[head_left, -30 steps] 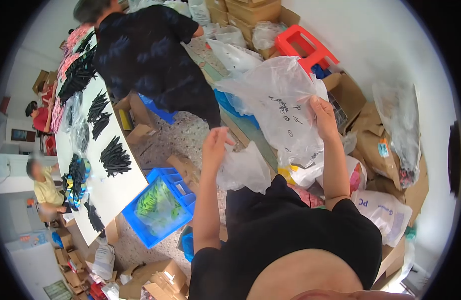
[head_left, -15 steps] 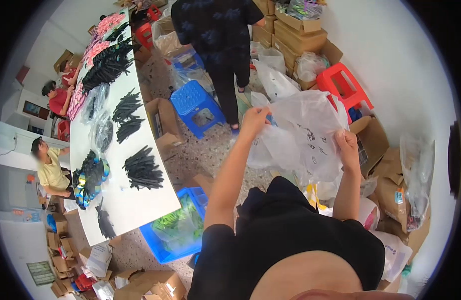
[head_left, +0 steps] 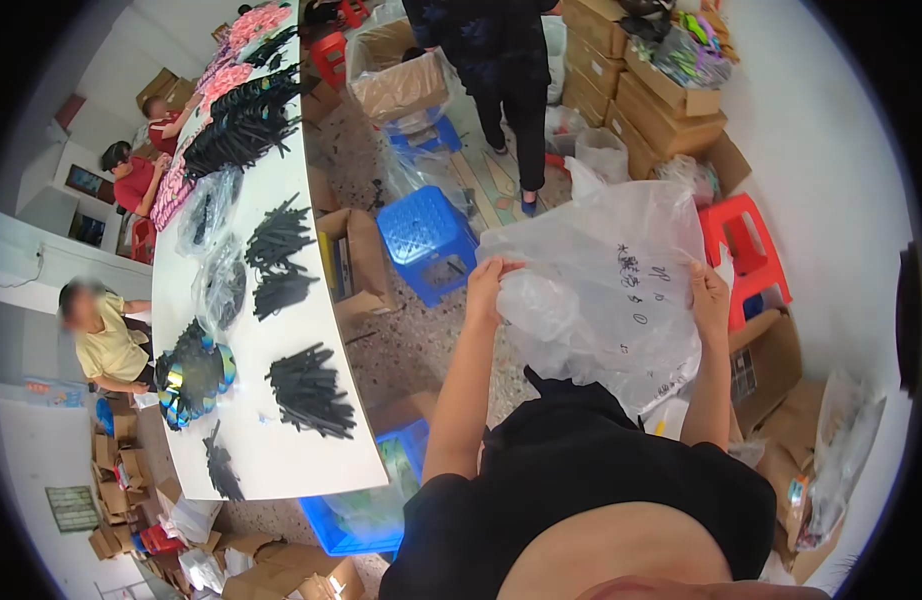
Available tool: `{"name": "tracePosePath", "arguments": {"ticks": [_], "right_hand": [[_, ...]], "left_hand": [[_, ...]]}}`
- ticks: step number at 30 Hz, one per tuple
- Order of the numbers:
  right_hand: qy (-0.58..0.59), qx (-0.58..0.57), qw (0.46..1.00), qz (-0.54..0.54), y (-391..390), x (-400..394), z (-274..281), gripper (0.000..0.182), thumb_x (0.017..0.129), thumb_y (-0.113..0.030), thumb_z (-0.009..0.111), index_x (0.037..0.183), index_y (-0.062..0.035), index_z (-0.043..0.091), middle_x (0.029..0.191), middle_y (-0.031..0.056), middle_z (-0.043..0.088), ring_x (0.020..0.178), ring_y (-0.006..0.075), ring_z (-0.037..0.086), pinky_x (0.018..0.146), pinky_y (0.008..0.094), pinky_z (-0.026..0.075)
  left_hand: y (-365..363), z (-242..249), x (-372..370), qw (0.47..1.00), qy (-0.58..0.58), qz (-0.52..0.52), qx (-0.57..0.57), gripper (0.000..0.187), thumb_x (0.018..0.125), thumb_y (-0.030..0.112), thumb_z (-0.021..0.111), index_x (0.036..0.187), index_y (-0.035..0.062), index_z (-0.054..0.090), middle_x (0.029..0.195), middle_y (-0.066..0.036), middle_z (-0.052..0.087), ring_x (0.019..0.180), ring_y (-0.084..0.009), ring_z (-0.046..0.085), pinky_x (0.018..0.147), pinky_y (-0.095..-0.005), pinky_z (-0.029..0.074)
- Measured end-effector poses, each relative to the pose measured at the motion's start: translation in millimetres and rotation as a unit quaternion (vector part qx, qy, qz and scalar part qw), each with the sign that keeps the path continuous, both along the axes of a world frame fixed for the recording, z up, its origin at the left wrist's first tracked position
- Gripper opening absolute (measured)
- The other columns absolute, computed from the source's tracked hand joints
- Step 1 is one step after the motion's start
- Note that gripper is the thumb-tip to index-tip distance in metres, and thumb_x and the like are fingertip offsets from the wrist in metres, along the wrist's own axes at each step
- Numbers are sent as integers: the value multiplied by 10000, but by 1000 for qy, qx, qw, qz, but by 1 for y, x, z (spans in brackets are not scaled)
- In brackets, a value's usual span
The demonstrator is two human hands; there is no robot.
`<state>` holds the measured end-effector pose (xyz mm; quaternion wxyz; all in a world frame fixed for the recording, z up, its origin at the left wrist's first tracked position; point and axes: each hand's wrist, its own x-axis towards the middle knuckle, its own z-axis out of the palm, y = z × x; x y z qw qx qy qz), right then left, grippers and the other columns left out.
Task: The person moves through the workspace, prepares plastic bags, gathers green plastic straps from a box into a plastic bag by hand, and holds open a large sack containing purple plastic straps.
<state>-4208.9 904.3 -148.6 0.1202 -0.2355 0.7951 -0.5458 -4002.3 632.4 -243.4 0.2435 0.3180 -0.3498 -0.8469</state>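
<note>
Stretched out in front of me is a translucent plastic bag (head_left: 591,290) with black handwritten marks on it. My left hand (head_left: 491,288) is closed on its left edge, fingers pinching the film. On the opposite edge my right hand (head_left: 709,292) grips the bag, thumb pressed against the plastic. The bag hangs crumpled between both hands and looks flat, with nothing visible inside. Its lower end reaches down near my black shirt (head_left: 621,470).
To the left, a long white table (head_left: 326,470) carries bundles of black straps (head_left: 311,390) and goggles (head_left: 193,375). A blue stool (head_left: 426,240), a blue crate (head_left: 351,535), a red stool (head_left: 746,245) and cardboard boxes (head_left: 671,130) stand around. A person in dark clothes (head_left: 491,60) is ahead.
The bag is spread wider, its writing now plainer to see. My left hand has lowered slightly with its edge. The person ahead has moved farther off, and my view has shifted.
</note>
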Motion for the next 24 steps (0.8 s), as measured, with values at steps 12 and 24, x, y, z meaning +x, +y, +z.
{"name": "tracePosePath", "arguments": {"ticks": [12, 24], "right_hand": [[22, 97, 994, 52, -212, -153, -24, 307, 906, -298, 542, 993, -22, 644, 634, 13, 510, 620, 106, 497, 579, 256, 408], [164, 274, 905, 280, -414, -133, -5, 279, 796, -194, 633, 982, 8, 587, 952, 137, 607, 911, 279, 585, 792, 366, 448]], "left_hand": [[-144, 14, -91, 978, 14, 205, -27, 266, 902, 156, 447, 934, -44, 619, 879, -145, 655, 721, -207, 614, 660, -312, 509], [-242, 50, -168, 932, -141, 47, -330, 131, 892, 119, 497, 908, 45, 603, 812, -10, 602, 651, -41, 464, 549, -199, 402]]}}
